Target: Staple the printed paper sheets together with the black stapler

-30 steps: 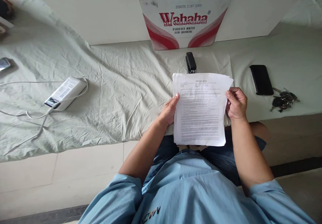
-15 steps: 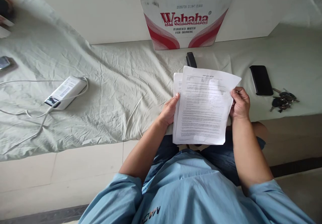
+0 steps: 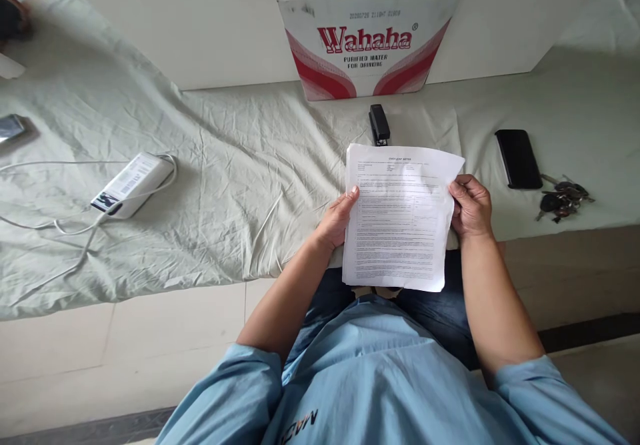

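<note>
I hold a thin stack of printed paper sheets (image 3: 397, 218) upright over my lap, at the front edge of a bed. My left hand (image 3: 337, 217) grips the stack's left edge with the thumb on top. My right hand (image 3: 470, 206) pinches the right edge. The sheets lie squared together, with dense text and a heading on the top page. A black stapler (image 3: 379, 124) lies on the sheet just beyond the top of the papers.
A red-and-white Wahaha water carton (image 3: 369, 31) stands against the wall behind the stapler. A black phone (image 3: 519, 159) and a bunch of keys (image 3: 564, 199) lie to the right. A white power bank (image 3: 131, 184) with cables rests at the left on the wrinkled green bedsheet (image 3: 225, 185).
Half a second ago my right hand had lifted the top sheet up and to the right, off the others. Now the sheets are back together in one aligned stack.
</note>
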The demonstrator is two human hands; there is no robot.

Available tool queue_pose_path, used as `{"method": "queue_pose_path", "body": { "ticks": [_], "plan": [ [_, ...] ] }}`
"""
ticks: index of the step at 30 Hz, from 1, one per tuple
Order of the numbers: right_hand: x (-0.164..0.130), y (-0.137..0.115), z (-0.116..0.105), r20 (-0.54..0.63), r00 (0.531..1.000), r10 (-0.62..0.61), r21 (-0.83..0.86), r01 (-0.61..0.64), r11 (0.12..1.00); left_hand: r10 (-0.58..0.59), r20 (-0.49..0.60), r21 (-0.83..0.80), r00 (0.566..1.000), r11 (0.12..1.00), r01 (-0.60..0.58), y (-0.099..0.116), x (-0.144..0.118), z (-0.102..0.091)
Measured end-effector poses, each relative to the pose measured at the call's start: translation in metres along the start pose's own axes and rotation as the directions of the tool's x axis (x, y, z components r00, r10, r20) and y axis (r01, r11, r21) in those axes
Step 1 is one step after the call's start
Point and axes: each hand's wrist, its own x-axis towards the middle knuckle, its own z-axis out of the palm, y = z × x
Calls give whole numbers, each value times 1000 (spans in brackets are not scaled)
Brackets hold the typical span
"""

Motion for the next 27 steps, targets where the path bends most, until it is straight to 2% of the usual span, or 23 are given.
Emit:
{"method": "queue_pose_path", "body": {
  "ticks": [11, 16, 18, 20, 23, 25, 27],
  "plan": [
    [-1, 4, 3, 6, 1000, -24, -20, 24, 1000, -29, -42, 38, 999, 999, 30, -1, -2, -1],
    [-2, 9, 10, -100, 980, -173, -82, 166, 983, -3, -60, -7, 998, 1000, 2, -2, 1, -4],
    [-4, 5, 13, -107, 975, -194, -77, 186, 980, 6, -72, -25, 997, 1000, -8, -1, 1, -5],
    [-7, 0, 17, -33, 989, -142, -34, 141, 989, 6, -57, -36, 998, 999, -8, 1, 0, -5],
    [-15, -7, 26, 128, 992, -8, -1, 8, 1000, -4, -7, -33, 1000, 999, 3, 5, -3, -2],
    [-19, -10, 34, 165, 984, 67, -26, -63, 998, -15, 7, -12, 1000, 1000, 15, 6, -5, 0],
    [-23, -13, 41, 156, 982, 106, -41, -101, 994, -23, -4, 1, 1000, 1000, 23, 7, -7, 2]
  ]
}}
